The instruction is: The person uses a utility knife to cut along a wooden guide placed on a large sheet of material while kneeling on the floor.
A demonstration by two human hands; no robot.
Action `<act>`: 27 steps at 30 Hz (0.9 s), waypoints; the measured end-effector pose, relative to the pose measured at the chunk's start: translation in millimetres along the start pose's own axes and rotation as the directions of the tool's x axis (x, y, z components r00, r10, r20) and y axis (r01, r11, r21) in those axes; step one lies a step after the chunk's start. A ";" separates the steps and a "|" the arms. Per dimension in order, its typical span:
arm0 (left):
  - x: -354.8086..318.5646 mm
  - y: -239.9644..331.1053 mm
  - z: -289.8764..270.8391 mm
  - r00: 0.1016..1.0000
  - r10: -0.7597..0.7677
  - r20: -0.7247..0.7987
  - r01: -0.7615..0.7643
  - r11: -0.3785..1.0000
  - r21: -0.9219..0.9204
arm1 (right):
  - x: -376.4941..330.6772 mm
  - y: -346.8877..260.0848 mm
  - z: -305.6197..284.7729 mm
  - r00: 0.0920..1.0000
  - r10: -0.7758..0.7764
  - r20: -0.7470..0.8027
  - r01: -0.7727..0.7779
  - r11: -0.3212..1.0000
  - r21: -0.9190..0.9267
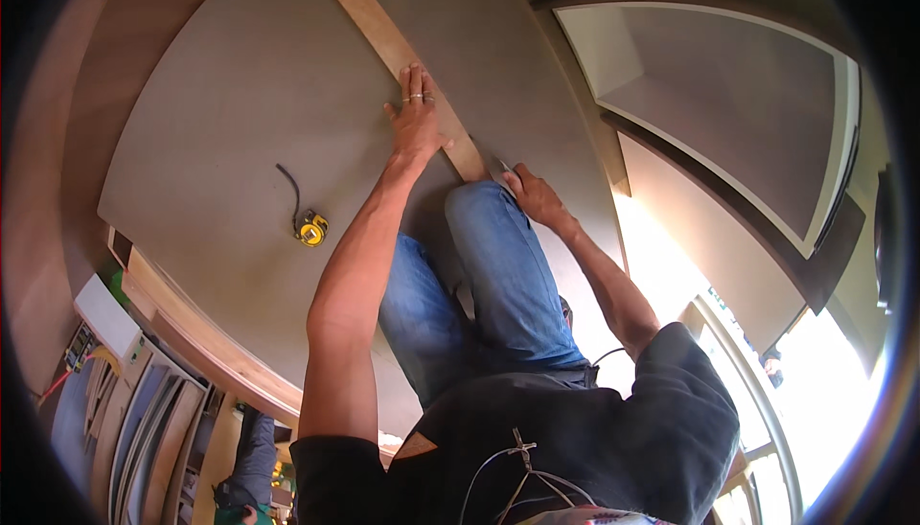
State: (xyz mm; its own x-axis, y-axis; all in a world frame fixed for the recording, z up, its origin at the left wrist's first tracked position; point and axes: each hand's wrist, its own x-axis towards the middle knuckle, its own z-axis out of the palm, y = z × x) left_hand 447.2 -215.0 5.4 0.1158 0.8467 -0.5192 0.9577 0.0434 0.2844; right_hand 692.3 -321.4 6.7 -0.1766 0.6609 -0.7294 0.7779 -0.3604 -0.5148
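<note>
My left hand (416, 125) lies flat on a long, narrow wooden strip (359, 8), its fingers stretched out. The strip runs slantwise across a large grey-brown sheet (230, 94), and its near end meets my knee. Close to the strip's right edge, my right hand (539, 197) is closed round a utility knife (505, 168); only its thin, pointed tip shows, and the handle is hidden in my fist. To the left of my left forearm, a yellow and black tape measure (310, 229) with a dark strap rests on the sheet.
My knees in blue jeans (498, 266) are on the sheet. At the right stands a white-edged panel or open box (728, 113). Upright boards (144, 439) are stacked in a rack at the lower left, near another person's dark-clad leg (251, 453).
</note>
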 end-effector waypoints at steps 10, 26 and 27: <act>-4.8 5.8 -10.4 1.000 0.008 0.015 -0.009 1.000 0.026 | 148.7 -55.6 -104.9 0.551 -0.263 -0.792 0.227 0.960 -0.161; -1.5 2.7 -9.4 0.999 0.009 0.052 -0.010 1.000 0.019 | 184.4 -44.7 -127.7 0.604 -0.170 -0.779 0.027 0.981 -0.194; -1.6 2.6 -9.6 0.998 0.003 0.063 -0.004 1.000 0.014 | 180.1 -47.2 -137.8 0.679 -0.176 -0.712 0.134 0.984 -0.115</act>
State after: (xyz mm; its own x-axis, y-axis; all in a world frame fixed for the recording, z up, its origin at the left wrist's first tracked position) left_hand 446.9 -211.1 14.6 0.1349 0.8117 -0.5683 0.9609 0.0329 0.2749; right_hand 706.9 -94.7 -38.2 0.1728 0.9813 -0.0842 0.8113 -0.1903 -0.5528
